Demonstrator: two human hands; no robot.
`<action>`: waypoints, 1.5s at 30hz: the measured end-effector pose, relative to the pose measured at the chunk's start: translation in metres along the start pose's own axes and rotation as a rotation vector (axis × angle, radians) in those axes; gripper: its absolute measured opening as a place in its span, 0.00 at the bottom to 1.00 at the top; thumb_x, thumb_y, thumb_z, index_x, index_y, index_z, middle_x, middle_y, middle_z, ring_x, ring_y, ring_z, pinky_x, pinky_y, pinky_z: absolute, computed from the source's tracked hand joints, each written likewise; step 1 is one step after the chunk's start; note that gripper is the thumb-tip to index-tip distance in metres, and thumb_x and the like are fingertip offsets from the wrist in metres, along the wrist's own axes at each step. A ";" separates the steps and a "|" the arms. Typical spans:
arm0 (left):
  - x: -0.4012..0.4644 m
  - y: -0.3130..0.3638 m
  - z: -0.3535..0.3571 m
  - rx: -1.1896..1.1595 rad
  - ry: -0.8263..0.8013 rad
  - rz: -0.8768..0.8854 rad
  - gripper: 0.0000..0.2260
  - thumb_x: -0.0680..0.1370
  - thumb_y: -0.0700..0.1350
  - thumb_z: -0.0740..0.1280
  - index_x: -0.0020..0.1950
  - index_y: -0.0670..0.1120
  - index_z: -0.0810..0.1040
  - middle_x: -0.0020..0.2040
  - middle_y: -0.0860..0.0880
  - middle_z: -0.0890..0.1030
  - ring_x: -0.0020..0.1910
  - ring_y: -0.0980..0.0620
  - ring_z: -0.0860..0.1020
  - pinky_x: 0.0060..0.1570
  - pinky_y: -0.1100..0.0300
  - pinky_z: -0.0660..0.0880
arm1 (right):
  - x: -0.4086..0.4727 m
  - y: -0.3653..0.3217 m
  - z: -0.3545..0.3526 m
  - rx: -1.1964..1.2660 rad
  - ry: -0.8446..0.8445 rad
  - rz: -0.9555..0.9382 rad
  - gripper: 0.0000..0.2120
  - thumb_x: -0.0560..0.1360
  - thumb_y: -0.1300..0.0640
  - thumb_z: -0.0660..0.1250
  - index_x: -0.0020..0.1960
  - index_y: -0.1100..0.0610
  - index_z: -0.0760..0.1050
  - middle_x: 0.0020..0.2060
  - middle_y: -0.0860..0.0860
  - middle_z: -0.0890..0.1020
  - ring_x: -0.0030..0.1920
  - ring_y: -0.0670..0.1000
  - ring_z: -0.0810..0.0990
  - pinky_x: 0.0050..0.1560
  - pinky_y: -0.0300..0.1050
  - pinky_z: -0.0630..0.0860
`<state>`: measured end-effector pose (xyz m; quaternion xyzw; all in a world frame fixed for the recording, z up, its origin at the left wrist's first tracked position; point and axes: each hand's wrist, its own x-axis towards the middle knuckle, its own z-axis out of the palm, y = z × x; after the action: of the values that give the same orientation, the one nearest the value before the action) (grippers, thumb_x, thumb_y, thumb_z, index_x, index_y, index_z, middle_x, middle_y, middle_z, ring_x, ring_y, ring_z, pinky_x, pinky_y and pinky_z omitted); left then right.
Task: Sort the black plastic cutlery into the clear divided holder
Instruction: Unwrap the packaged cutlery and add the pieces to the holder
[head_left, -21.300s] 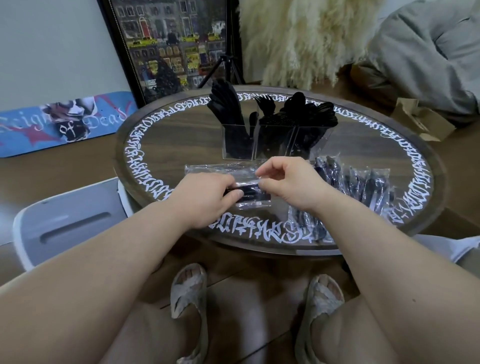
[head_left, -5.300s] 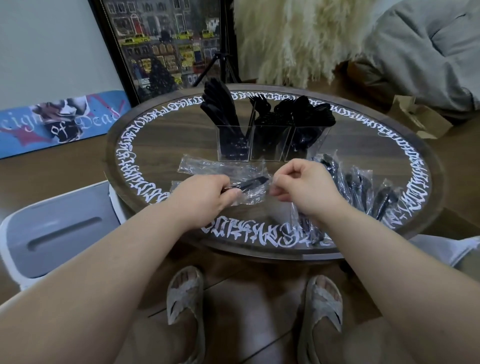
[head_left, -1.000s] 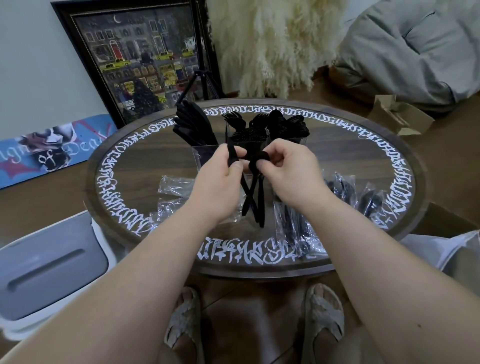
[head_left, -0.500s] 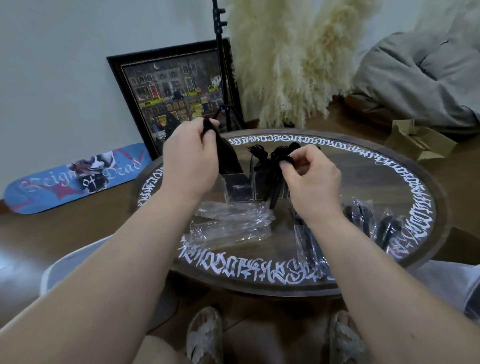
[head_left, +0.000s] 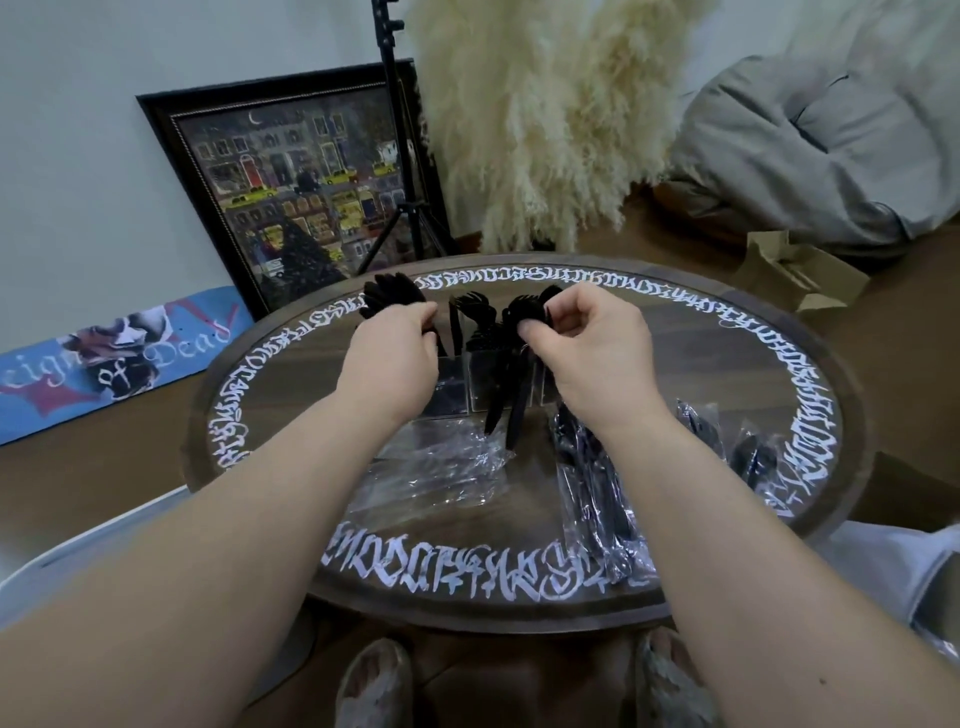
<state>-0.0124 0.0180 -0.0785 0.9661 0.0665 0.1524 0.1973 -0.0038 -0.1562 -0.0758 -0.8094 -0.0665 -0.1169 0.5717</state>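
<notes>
1. Your left hand (head_left: 392, 358) is curled at the holder's (head_left: 480, 387) left compartment, fingertips on a black piece among the bunch (head_left: 389, 299) standing there; whether it grips or only touches, cannot tell.
2. Your right hand (head_left: 587, 348) pinches the heads of two loose pieces (head_left: 511, 410) between thumb and fingers. Their handles hang down and slightly toward you, in front of the holder's middle wall.
3. Key relation: the held pieces' long axis is near vertical, tips just over the worktop (head_left: 727, 358), outside the holder. The compartments lie directly beyond and below your right hand, the nearer of the two to the right cell.
4. Judgement: lift, then lower handle-first into the matching cell.
5. Empty wrappers (head_left: 441, 467) lie near you; wrapped packs (head_left: 597, 488) wait at right.
</notes>
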 end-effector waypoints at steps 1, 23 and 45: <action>-0.003 0.001 -0.002 -0.028 0.066 0.003 0.17 0.79 0.38 0.59 0.66 0.46 0.75 0.61 0.45 0.77 0.58 0.46 0.76 0.56 0.59 0.69 | 0.000 0.000 0.002 -0.010 -0.025 0.006 0.11 0.70 0.57 0.74 0.35 0.50 0.73 0.31 0.44 0.78 0.34 0.45 0.75 0.43 0.45 0.76; -0.051 0.034 -0.031 -0.299 -0.086 0.230 0.11 0.76 0.42 0.69 0.56 0.52 0.82 0.42 0.58 0.81 0.38 0.67 0.77 0.44 0.76 0.71 | -0.030 -0.009 -0.015 0.034 -0.246 -0.134 0.09 0.75 0.63 0.69 0.49 0.52 0.83 0.40 0.43 0.79 0.37 0.41 0.76 0.45 0.41 0.73; 0.016 0.043 -0.024 0.145 0.124 0.289 0.11 0.80 0.46 0.62 0.58 0.51 0.81 0.53 0.51 0.83 0.52 0.48 0.80 0.51 0.54 0.76 | -0.023 0.011 -0.047 -0.033 0.113 -0.036 0.09 0.76 0.61 0.67 0.48 0.47 0.77 0.41 0.44 0.80 0.40 0.40 0.78 0.43 0.31 0.74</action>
<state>-0.0019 -0.0092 -0.0360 0.9661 -0.0500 0.2334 0.0985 -0.0284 -0.2035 -0.0765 -0.8094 -0.0466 -0.1735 0.5590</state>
